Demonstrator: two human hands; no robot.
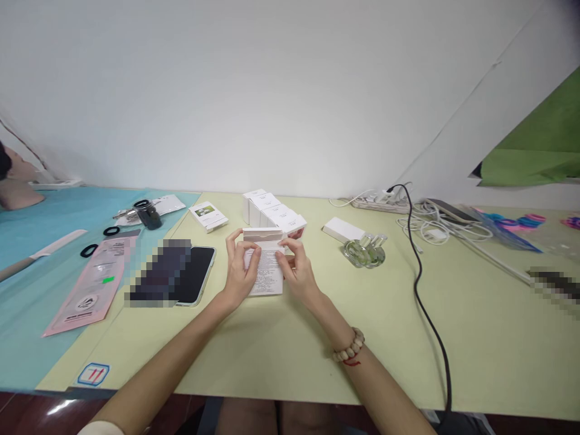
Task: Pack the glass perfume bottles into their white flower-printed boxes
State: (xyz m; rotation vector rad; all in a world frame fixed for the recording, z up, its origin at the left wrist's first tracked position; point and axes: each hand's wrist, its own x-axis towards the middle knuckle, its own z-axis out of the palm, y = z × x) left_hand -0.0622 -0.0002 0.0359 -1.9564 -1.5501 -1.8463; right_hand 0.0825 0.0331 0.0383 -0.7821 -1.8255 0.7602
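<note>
printed white carton (267,279): in front of the seated person, near the middle of the yellow-green tabletop (385,338), between both hands. lines of small text on the face turned to the person; flap (261,234) standing out at the far end. whether the carton's near end touches the tabletop: cannot tell.

left hand (241,273): clamped on the carton's left side, thumb on the printed face, index finger curled above it. right hand (298,275): clamped on the right side, thumb on the printed face, index finger bent near the flap. beaded bracelet (350,345) on the right wrist.

surroundings: row of white boxes (276,212) just beyond the carton, against one another. farther left, a flat box with a green picture (207,216). to the right, a plain white box (343,230) lying down, a clear glossy object (363,252) just beside it; its nature i cannot tell. left of the left hand, a dark-screened phone (199,275), partly blurred out; past it, a pink packet (97,284). at right, a black cable (421,275) runs from the power strip (383,205) toward the near edge.
</note>
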